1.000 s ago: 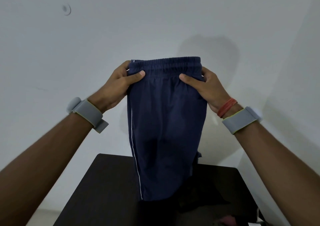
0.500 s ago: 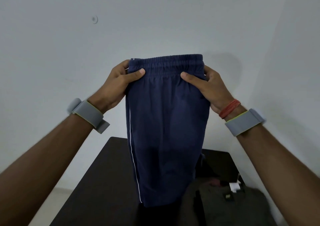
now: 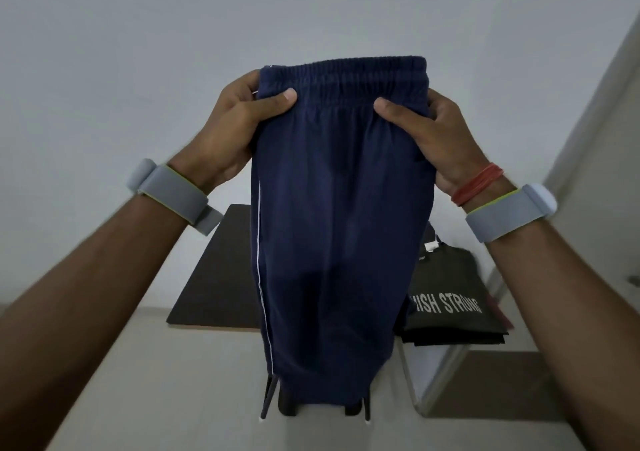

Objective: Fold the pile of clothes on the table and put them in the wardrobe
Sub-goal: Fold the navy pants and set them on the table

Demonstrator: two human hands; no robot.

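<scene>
Navy blue cotton shorts with elastic waistband and white side piping (image 3: 339, 229) held up in the air between both hands, hanging straight down. Left waistband corner pinched by left hand (image 3: 239, 125) — thumb flat on the front face, fingers curled behind. Right corner gripped the same way by right hand (image 3: 429, 135), thumb in front, fingers wrapped round the edge. Grey fabric wristbands on left wrist (image 3: 173, 194) and right wrist (image 3: 502, 215); red thread bracelet (image 3: 478, 184) just hand-side of the right band. Below left hand, partly hidden behind the shorts: dark flat tabletop (image 3: 214, 270). Below right hand: folded black T-shirt with pale "STRONG" lettering (image 3: 446, 298), lying flat — support underneath hard to tell. Two dark white-tipped cords (image 3: 266, 398) dangling under the hem.
</scene>
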